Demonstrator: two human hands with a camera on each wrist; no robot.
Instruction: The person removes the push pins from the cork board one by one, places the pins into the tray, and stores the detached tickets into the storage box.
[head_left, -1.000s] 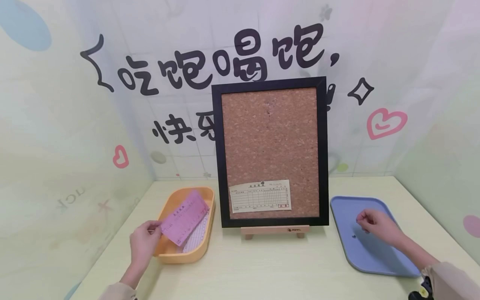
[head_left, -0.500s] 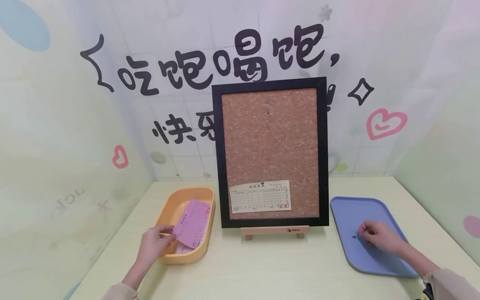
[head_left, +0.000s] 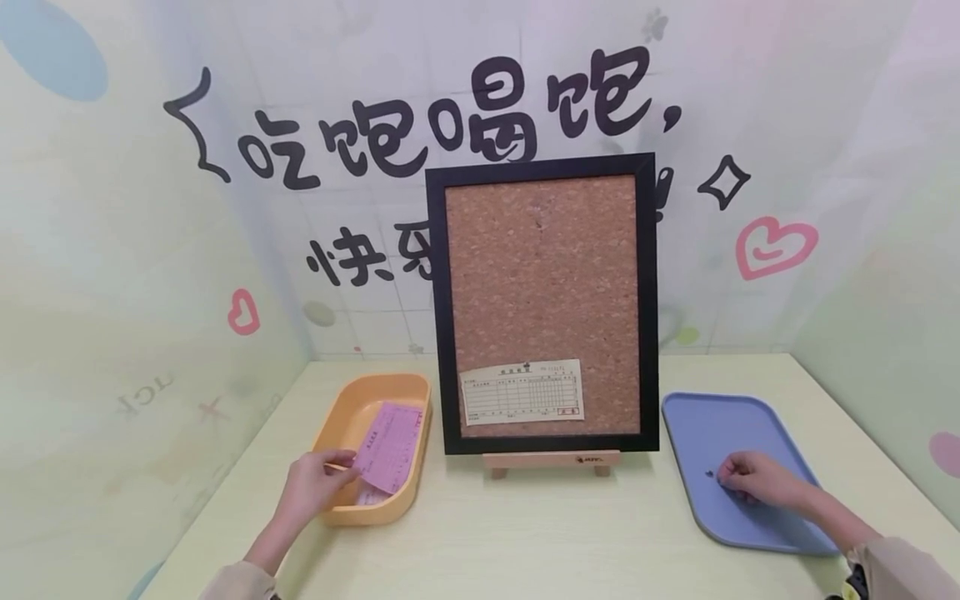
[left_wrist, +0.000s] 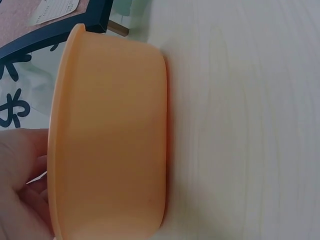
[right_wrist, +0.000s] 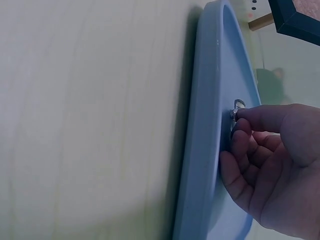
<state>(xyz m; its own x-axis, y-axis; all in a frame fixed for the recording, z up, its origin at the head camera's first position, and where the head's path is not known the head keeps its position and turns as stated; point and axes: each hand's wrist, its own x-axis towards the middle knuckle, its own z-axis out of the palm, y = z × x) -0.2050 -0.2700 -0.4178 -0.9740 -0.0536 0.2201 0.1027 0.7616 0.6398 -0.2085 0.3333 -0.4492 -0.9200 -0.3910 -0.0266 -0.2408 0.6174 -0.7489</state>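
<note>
In the head view my left hand (head_left: 318, 487) pinches the near-left corner of a pink receipt slip (head_left: 390, 446). The slip lies tilted in the orange tray (head_left: 330, 511) over other paper, mostly covered. My right hand (head_left: 765, 479) is low over the blue tray (head_left: 750, 406), thumb and forefinger together on a small silver push pin (right_wrist: 233, 115). A second small shiny metal piece (right_wrist: 240, 104) sits just beyond those fingertips; the head view also shows a tiny metal piece (head_left: 708, 473) left of them. In the left wrist view the orange tray's wall hides my fingertips.
A black-framed cork board (head_left: 543, 283) leans on a small wooden easel (head_left: 551, 460) between the trays. A white receipt slip (head_left: 522, 393) is fixed low on the cork, a small dark thing at its top edge. Printed walls enclose the pale tabletop (head_left: 540, 533).
The left hand has moved right and lowered the pink slip further into the orange tray. My right hand has come down onto the blue tray and closed in on the metal pieces.
</note>
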